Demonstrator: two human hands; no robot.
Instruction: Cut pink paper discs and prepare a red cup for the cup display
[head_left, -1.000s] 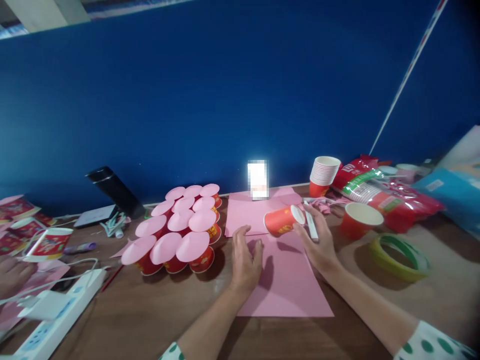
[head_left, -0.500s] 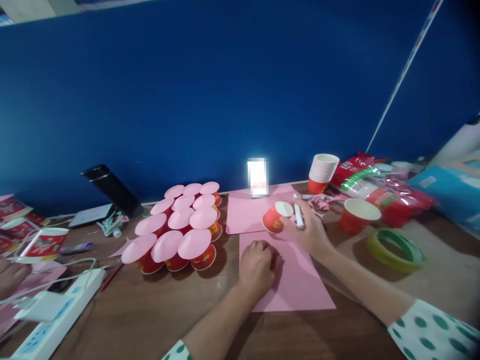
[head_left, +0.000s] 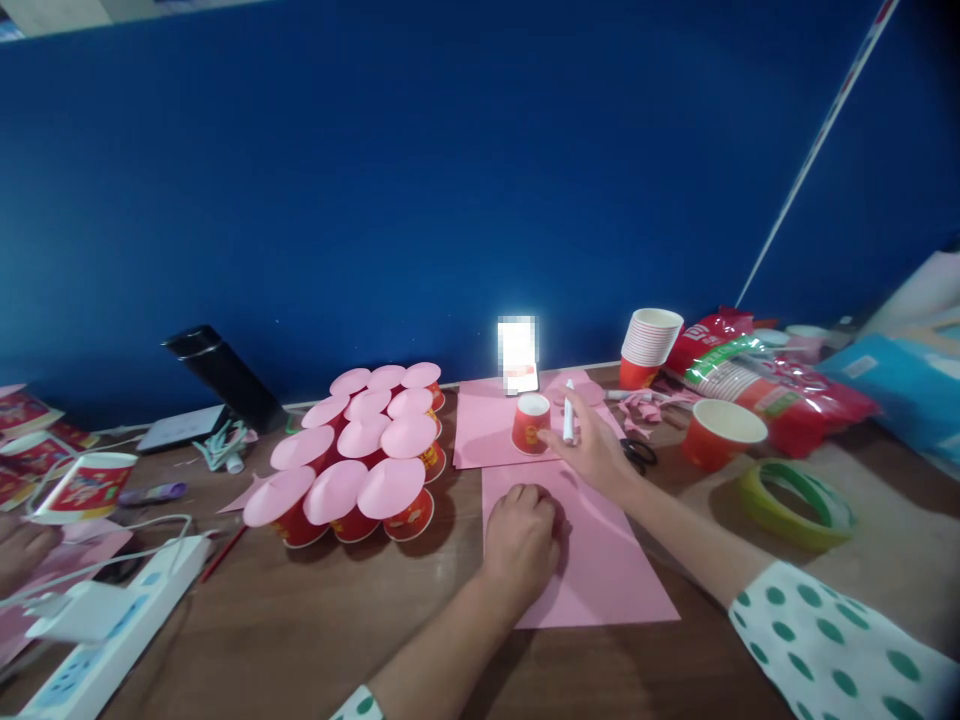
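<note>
My right hand (head_left: 596,450) is closed on a white marker-like pen (head_left: 568,412), held nearly upright between the fingers. Its thumb and fingertips are at the side of a red paper cup (head_left: 531,432), which stands upside down with its white base up on pink paper (head_left: 480,430). My left hand (head_left: 521,535) rests with curled fingers on a nearer pink sheet (head_left: 607,570); the underside of that hand is hidden. Left of it stand several upside-down red cups (head_left: 409,515) in rows, each topped by a pink paper disc (head_left: 390,487).
Behind the paper a lit phone (head_left: 517,355) leans upright. On the right are stacked cups (head_left: 649,345), black scissors (head_left: 639,455), an upright cup (head_left: 724,435) and a tape roll (head_left: 796,505). A power strip (head_left: 127,640) and another person's hand (head_left: 22,550) are at left.
My right hand has moved left with the pen. The cup, tilted before, now stands upside down on the pink paper. My left hand has hardly moved.
</note>
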